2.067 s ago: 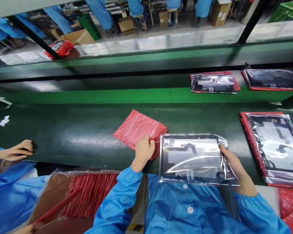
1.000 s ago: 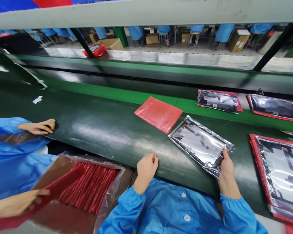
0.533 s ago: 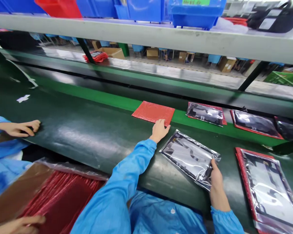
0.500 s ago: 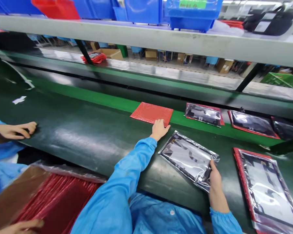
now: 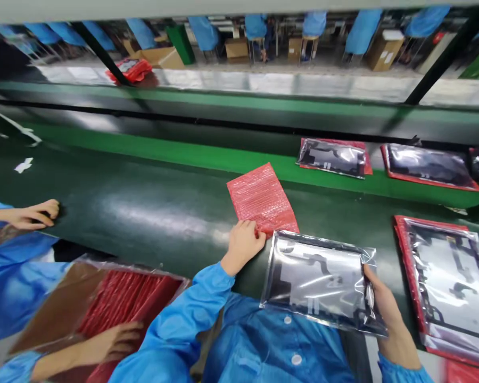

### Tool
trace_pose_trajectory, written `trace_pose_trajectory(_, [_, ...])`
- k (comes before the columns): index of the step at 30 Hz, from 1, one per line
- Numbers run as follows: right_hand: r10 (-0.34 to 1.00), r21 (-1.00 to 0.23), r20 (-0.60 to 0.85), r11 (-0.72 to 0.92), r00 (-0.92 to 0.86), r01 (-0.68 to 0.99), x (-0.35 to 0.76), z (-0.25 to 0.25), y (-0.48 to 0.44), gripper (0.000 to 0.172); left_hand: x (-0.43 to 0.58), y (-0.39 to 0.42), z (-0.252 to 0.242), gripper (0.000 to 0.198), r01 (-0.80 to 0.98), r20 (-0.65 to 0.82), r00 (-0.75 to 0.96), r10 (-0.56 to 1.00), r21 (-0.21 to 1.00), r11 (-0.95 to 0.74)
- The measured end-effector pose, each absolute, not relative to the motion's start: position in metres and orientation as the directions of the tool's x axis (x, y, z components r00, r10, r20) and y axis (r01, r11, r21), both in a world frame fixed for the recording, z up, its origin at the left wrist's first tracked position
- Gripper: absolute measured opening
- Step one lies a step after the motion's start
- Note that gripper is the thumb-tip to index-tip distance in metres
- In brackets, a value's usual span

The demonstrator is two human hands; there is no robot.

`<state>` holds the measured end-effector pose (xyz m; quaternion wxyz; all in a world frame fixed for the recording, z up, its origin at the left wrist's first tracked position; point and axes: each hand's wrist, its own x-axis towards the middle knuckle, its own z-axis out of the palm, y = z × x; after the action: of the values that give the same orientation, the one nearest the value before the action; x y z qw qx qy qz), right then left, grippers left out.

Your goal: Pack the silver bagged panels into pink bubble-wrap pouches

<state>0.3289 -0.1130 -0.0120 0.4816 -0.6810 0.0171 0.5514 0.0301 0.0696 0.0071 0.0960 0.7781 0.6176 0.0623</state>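
My left hand (image 5: 245, 244) is closed on the near edge of a red bubble-wrap bag (image 5: 263, 199), which lies flat at an angle on the dark green surface. My right hand (image 5: 387, 308) grips the right end of a flat screen panel (image 5: 319, 276) in a clear plastic bag, thumb on top and fingers beneath, hidden. The panel is raised over the near edge of the surface, its grey and black back facing up. Its upper left corner comes close to the red bag. To the right lies a stack of bagged panels and red bags (image 5: 449, 282).
More bagged panels (image 5: 333, 158) on red bags lie along the bright green strip (image 5: 175, 154). At left, a co-worker's hand (image 5: 34, 214) rests on the surface, and another hand (image 5: 107, 343) reaches into a carton (image 5: 58, 303) of red bags. Dark posts (image 5: 443, 58) stand behind.
My left hand has drawn the red bag nearer and turned it off the green strip. My right hand has brought the panel closer to my body. The co-worker's lower hand has moved over the carton.
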Motion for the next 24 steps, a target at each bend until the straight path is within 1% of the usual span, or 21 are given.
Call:
trace_pose_trajectory(2, [0.447, -0.562, -0.824, -0.569, 0.347, -0.600, 0.326, -0.006, -0.117, 0.041, 0.027, 0.051, 0.008, 0.016, 0.945, -0.012, 0.250, 0.968, 0.222, -0.242])
trace_pose_trajectory(4, [0.453, -0.521, -0.846, -0.586, 0.282, -0.620, 0.325, -0.007, -0.118, 0.039, 0.027, 0.041, 0.010, 0.019, 0.934, 0.014, 0.270, 0.963, 0.238, -0.266])
trace_pose_trajectory(5, [0.473, -0.522, -0.841, -0.586, 0.262, -0.620, 0.326, -0.009, -0.118, 0.039, 0.028, 0.038, 0.011, 0.020, 0.930, 0.030, 0.276, 0.961, 0.245, -0.274])
trace_pose_trajectory(7, [0.516, -0.562, -0.812, -0.571, 0.271, -0.598, 0.328, -0.015, -0.117, 0.041, 0.029, 0.034, 0.013, 0.020, 0.925, 0.069, 0.282, 0.957, 0.246, -0.290])
trace_pose_trajectory(10, [0.558, -0.650, -0.753, -0.544, 0.349, -0.531, 0.333, -0.024, -0.113, 0.046, 0.032, 0.025, 0.016, 0.016, 0.921, 0.127, 0.281, 0.951, 0.241, -0.304])
trace_pose_trajectory(14, [0.586, -0.722, -0.690, -0.523, 0.425, -0.453, 0.335, -0.028, -0.105, 0.054, 0.034, 0.011, 0.013, 0.011, 0.899, 0.172, 0.289, 0.942, 0.288, -0.328])
trace_pose_trajectory(16, [0.569, -0.761, -0.646, -0.530, 0.509, -0.373, 0.332, -0.027, -0.101, 0.055, 0.033, 0.007, 0.008, 0.015, 0.883, 0.182, 0.307, 0.934, 0.311, -0.351])
trace_pose_trajectory(19, [0.527, -0.788, -0.560, -0.578, 0.639, -0.214, 0.327, -0.027, -0.094, 0.049, 0.030, 0.004, -0.001, 0.027, 0.863, 0.171, 0.346, 0.923, 0.328, -0.384])
trace_pose_trajectory(21, [0.551, -0.798, -0.538, -0.578, 0.639, -0.173, 0.325, -0.030, -0.090, 0.046, 0.026, 0.004, -0.008, 0.031, 0.851, 0.168, 0.356, 0.919, 0.347, -0.393])
trace_pose_trajectory(24, [0.629, -0.819, -0.556, -0.526, 0.544, -0.229, 0.327, -0.039, -0.080, 0.049, 0.021, 0.003, -0.018, 0.035, 0.828, 0.198, 0.345, 0.917, 0.396, -0.397])
